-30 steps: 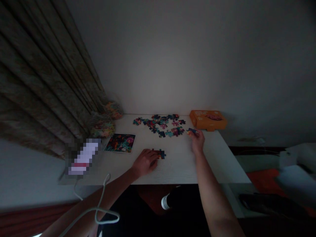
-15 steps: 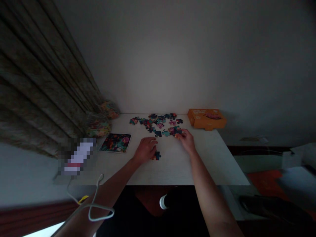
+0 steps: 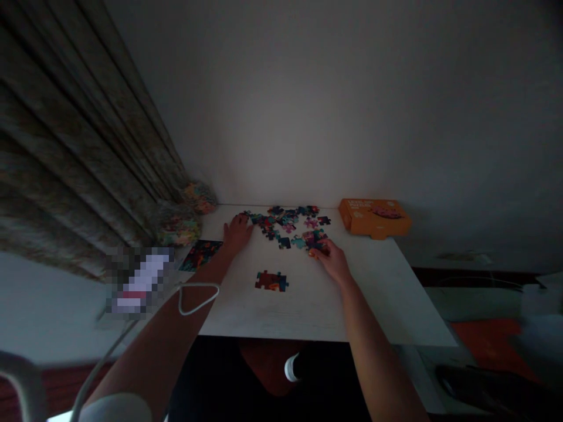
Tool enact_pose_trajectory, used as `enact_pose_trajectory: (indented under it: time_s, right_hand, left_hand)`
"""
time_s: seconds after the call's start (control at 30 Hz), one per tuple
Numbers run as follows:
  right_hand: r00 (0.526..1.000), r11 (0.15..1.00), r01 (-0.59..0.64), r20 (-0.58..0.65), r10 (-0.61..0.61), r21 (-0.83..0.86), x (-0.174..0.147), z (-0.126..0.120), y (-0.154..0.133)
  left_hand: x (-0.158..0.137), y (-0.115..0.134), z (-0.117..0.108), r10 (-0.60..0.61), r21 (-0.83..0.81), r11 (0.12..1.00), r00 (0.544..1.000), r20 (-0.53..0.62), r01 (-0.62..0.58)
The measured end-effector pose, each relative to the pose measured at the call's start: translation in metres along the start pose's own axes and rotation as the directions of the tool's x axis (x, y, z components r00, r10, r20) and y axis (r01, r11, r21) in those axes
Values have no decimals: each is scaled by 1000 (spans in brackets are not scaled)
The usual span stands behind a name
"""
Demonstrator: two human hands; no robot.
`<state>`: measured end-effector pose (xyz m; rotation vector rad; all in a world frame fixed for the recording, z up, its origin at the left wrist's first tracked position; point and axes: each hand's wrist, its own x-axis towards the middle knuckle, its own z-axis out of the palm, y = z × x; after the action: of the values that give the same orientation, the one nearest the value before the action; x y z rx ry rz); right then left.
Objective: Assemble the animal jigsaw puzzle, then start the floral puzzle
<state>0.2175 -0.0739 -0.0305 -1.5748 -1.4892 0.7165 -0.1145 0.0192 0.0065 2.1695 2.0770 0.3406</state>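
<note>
My left hand (image 3: pixel 238 232) lies at the left end of a heap of jigsaw puzzle pieces (image 3: pixel 288 218), thumb apart and fingers stretched over the pieces there. My right hand (image 3: pixel 333 259) is closed in a pinch at the heap's near right side. Between its fingertips is a puzzle piece (image 3: pixel 312 253), mostly hidden, with a bit of orange showing. A small group of joined puzzle pieces (image 3: pixel 271 281), brown, orange and dark blue, lies flat on the white table nearer to me. A dark, colourful picture sheet (image 3: pixel 201 254) is partly covered by my left forearm.
An orange puzzle box (image 3: pixel 377 218) stands at the table's back right. Clear bags of pieces (image 3: pixel 179 225) sit by the curtain at back left. A blurred-out phone-like object (image 3: pixel 143 280) is at the left edge. A pale cable (image 3: pixel 199 313) loops over my left forearm.
My left hand has left the joined pieces and moved forward and left to the heap, uncovering them. My right hand has stayed near the same pieces, still pinching.
</note>
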Motion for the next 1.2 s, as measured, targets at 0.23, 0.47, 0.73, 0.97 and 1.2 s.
enact_pose_trajectory:
  time_s: [0.23, 0.47, 0.73, 0.97, 1.2]
  right_hand:
    - [999, 999, 45, -14, -46, -17, 0, 1, 1]
    - [999, 999, 42, -14, -42, 0, 1, 1, 7]
    - [999, 999, 35, -13, -35, 10, 1, 2, 6]
    - [999, 999, 33, -13, -33, -8, 1, 1, 4]
    - [999, 999, 41, 4, -41, 10, 1, 0, 3]
  left_hand:
    - [-8, -16, -3, 50, 32, 998, 998, 35, -51]
    - [1, -14, -12, -118, -31, 993, 993, 16, 118]
    - [14, -26, -25, -269, 8, 963, 963, 32, 269]
    - [27, -18, -14, -228, -13, 973, 972, 54, 229]
    - [36, -11, -6, -317, -101, 943, 948, 31, 318]
